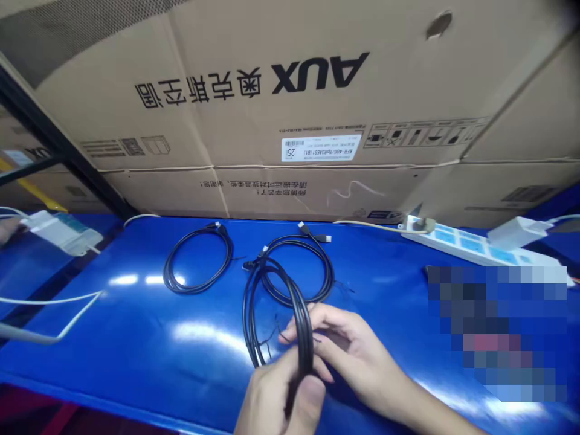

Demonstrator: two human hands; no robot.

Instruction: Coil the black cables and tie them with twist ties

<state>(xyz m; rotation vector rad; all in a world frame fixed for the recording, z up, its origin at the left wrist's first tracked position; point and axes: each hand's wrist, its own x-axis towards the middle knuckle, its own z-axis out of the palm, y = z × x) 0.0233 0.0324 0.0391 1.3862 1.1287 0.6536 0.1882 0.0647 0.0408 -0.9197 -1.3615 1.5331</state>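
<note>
A coiled black cable (pixel 304 314) is held up above the blue table by my left hand (pixel 283 393), whose thumb and fingers are closed round its near side. My right hand (pixel 357 356) reaches in from the right, its index finger passing behind the coil and its thumb beside it. Its fingers are closed on a thin black twist tie (pixel 318 340) at the bundle; part of the grip is hidden by the cable. Behind the held coil lies a second coiled black cable (pixel 333 272) with its plugs at the top. Farther left rests a third coiled cable (pixel 165 275).
A large cardboard box (pixel 254 133) stands along the back of the blue table (pixel 136 344). At the right is a white power strip (pixel 471 241) with a charger (pixel 516 234) on it. Another white adapter (pixel 63 232) hangs at the left by a dark frame. A pixelated patch covers the right side.
</note>
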